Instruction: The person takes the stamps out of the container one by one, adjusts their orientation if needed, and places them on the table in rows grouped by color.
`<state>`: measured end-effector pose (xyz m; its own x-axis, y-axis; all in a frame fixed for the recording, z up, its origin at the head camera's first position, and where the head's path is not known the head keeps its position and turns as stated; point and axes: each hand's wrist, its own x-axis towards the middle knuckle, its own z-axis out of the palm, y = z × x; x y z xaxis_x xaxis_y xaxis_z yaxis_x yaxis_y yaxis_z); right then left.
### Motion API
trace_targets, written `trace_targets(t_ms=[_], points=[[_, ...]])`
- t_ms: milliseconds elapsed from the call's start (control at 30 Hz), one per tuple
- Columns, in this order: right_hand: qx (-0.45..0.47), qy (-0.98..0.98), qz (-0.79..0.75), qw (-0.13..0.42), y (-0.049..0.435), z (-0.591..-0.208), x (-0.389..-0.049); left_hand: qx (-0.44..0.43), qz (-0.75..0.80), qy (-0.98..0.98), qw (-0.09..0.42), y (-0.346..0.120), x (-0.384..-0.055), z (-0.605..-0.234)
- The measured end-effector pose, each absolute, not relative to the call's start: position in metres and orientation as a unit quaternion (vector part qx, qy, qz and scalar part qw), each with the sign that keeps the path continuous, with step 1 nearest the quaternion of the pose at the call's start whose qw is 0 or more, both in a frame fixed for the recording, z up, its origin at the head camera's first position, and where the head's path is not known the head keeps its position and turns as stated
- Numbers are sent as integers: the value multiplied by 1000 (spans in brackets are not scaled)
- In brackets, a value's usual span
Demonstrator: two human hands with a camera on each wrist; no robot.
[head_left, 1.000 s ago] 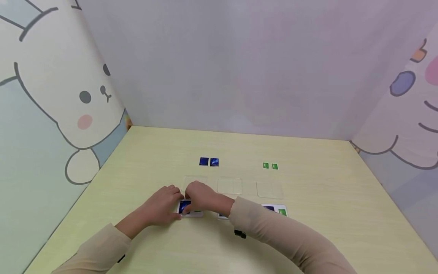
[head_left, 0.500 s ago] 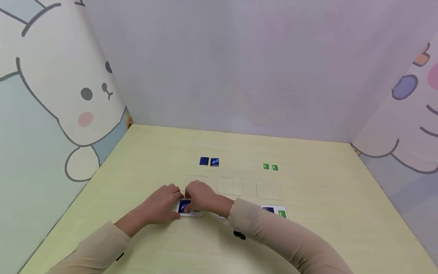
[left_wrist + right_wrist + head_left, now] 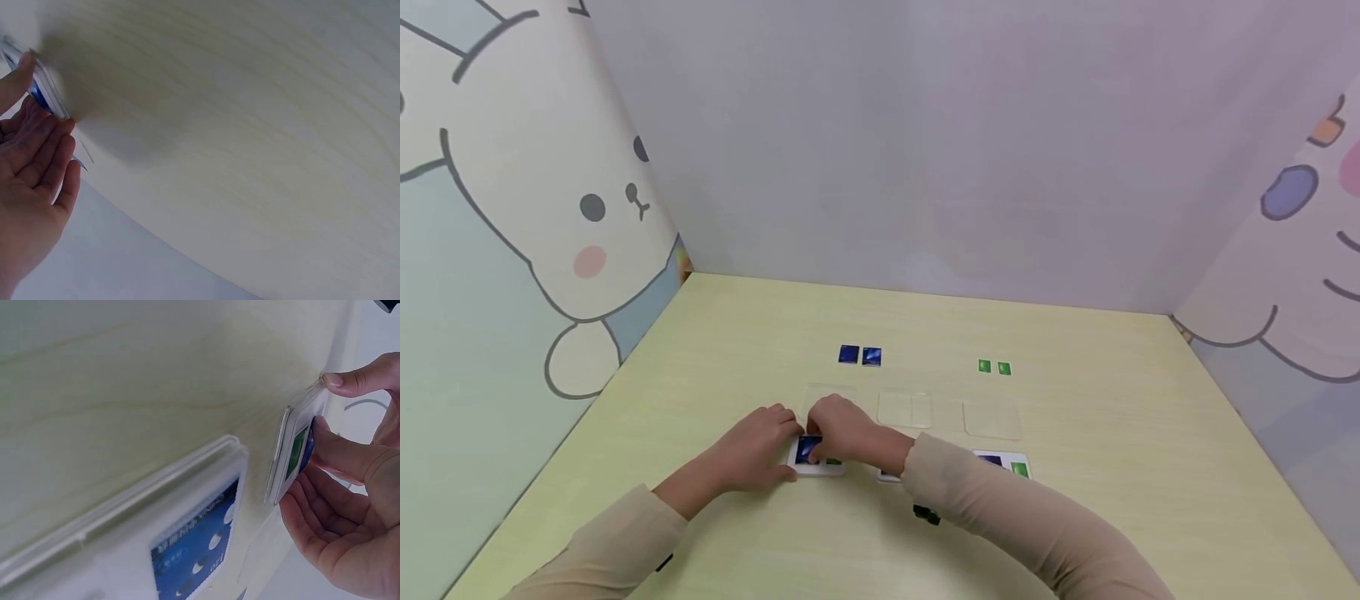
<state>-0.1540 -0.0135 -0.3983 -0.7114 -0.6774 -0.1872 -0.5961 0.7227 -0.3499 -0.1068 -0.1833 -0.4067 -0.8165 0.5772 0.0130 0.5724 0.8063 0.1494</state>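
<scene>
White holder (image 3: pixel 820 470), one, flat on desk (image 3: pixel 752 333), lower centre of the frame, with blue stamp (image 3: pixel 807 448) toward its left end and green stamp (image 3: pixel 833 461) partly covered to the right. Left hand (image 3: pixel 762 450): thumb at near edge, fingers at far edge, gripping the holder's left end. Right hand (image 3: pixel 846 433): fingers curled, thumb on the blue stamp, pinching it. Likely hazards: blue stamp creased or turned crooked by uneven thumb pressure; white holder skewed by a slack left grip; middle holder (image 3: pixel 889 477) nudged by the right sleeve (image 3: pixel 1000 500). Also listed: clear flat pieces (image 3: pixel 904 408), three, in a row just above; loose blue stamps (image 3: pixel 848 354), two, centre; loose green stamps (image 3: pixel 984 366), two, right of centre; right holder (image 3: pixel 1003 457), blue and green showing, lower right of centre. Hidden or doubtful: exact contact of the right fingertips; most of the middle holder, behind the sleeve; leftmost clear piece, partly behind the right hand; seating of the blue stamp, not to be judged.
</scene>
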Motion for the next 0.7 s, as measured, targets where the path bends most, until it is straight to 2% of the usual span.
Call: trace_targets(t_ms=[500,700], points=[[-362,918,-106,125,-14,-401,-152,300,74,951,18,-183,-107,-407],[-335,924,-146,114,-12,-398,-149,308,71,949,11,-184,-108,-408]])
